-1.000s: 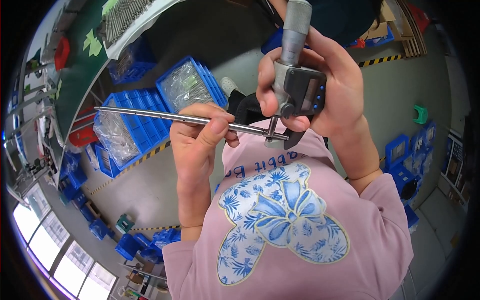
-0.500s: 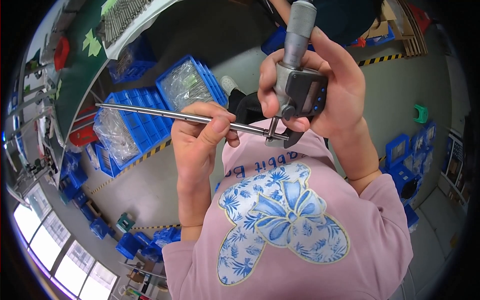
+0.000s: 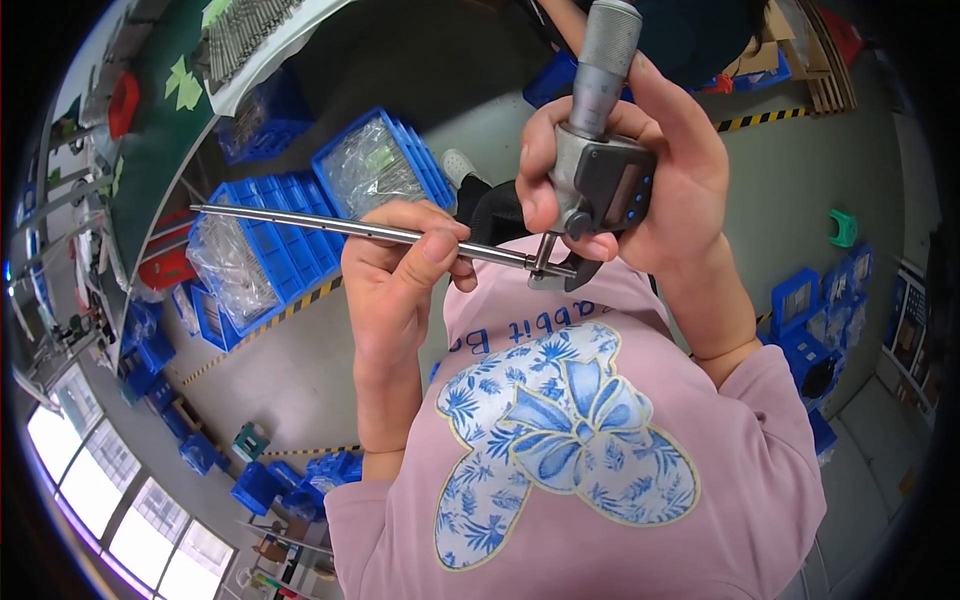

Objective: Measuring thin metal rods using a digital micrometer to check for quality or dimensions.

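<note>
Head view: the left hand (image 3: 400, 265) pinches a thin, stiff steel rod (image 3: 330, 226) near its right end; the right hand (image 3: 640, 190) grips a micrometer (image 3: 600, 160), probably heavier, clamping the rod's tip.

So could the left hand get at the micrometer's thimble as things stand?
Probably not without letting go: the left hand is pinching the thin metal rod, keeping it in the micrometer. The thimble itself stands bare above the right hand.
</note>
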A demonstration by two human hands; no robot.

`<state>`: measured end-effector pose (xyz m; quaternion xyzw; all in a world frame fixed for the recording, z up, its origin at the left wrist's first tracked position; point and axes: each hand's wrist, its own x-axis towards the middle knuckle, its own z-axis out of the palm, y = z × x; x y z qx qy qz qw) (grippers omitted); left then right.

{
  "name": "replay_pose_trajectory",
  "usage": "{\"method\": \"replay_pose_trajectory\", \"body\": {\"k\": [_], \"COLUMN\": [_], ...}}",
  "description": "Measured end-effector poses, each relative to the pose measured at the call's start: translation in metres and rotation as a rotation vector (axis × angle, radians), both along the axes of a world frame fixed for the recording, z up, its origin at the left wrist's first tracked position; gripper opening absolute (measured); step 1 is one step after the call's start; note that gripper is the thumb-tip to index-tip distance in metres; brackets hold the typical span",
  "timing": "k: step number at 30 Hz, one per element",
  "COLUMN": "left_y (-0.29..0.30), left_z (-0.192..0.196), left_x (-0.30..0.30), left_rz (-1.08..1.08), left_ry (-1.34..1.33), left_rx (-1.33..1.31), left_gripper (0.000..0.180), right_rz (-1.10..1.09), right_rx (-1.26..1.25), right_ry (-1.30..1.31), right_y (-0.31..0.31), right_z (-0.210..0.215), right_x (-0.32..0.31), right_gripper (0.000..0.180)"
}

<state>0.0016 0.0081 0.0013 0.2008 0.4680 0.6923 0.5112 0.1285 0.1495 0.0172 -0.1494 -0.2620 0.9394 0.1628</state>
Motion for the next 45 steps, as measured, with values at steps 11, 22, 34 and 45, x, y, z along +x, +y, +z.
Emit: {"method": "replay_pose_trajectory", "body": {"k": [11,22,34,45], "left_y": [-0.004,0.000,0.003,-0.001], "left_z": [-0.009,-0.004,-0.004,-0.002], "left_x": [-0.004,-0.003,-0.003,-0.005], "left_rz": [-0.013,0.012,0.005,0.022], "left_ry": [-0.009,-0.017,-0.001,0.001], "left_rx": [-0.022,-0.035,-0.037,-0.065], "left_gripper": [0.011,0.012,0.012,0.012], "right_rz": [0.005,-0.059,0.010,0.089], "right_rx": [-0.123,-0.039,-0.100,-0.067], "right_ry": [-0.066,-0.046,-0.034,0.027], "right_y": [-0.001,0.000,0.003,0.003], "right_z": [-0.001,-0.006,-0.011,-0.012], "right_x": [-0.003,-0.003,-0.004,-0.004], "right_gripper": [0.051,0.043,0.048,0.043]}}
